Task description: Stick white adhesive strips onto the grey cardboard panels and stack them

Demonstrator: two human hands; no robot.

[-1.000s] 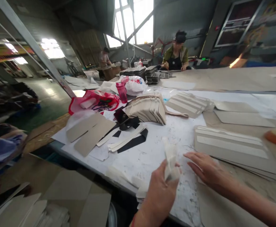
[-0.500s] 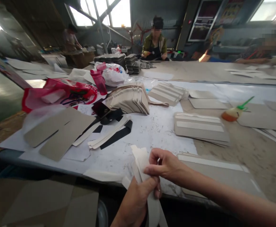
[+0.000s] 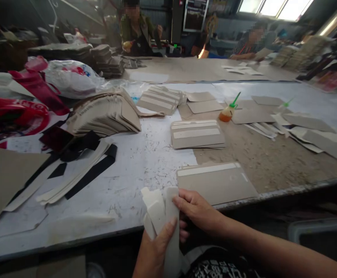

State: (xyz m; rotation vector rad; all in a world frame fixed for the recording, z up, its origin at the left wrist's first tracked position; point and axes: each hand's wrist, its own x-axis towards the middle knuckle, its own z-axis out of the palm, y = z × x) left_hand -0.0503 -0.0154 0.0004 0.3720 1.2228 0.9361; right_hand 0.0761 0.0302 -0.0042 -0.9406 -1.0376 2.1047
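Left hand [image 3: 157, 244] was closed around a bunch of pale strips [image 3: 154, 206], thumb pressed flat on the front one. Right hand [image 3: 194, 207] pinched that front strip near its top right, between thumb and finger. Bunch was held up at the near edge of the bench [image 3: 144, 160], in front of the person's lap. Front strip stood nearly upright, the rest splayed left behind it. From my spot I couldn't tell if the bunch touched the bench, or the strip count.

Just beyond the right hand: a grey board [image 3: 214, 184], white band along its far edge, more board peeking out beneath. Behind that, a low stack [image 3: 197, 137] of banded boards, then a squeeze bottle [image 3: 226, 114], orange inside, green nozzle. Loose pieces [image 3: 261, 129] lay right of the bottle.

Left side: spare strips [image 3: 76, 175] lay beside and partly over black tape [image 3: 99, 170]. Past those, a fanned pile [image 3: 105, 114] of boards. Pink bottle [image 3: 39, 88] leaned by a white bag [image 3: 70, 77].

Far side: one co-worker [image 3: 136, 33] in green and dark apron; another [image 3: 248, 44] farther right, blurred.
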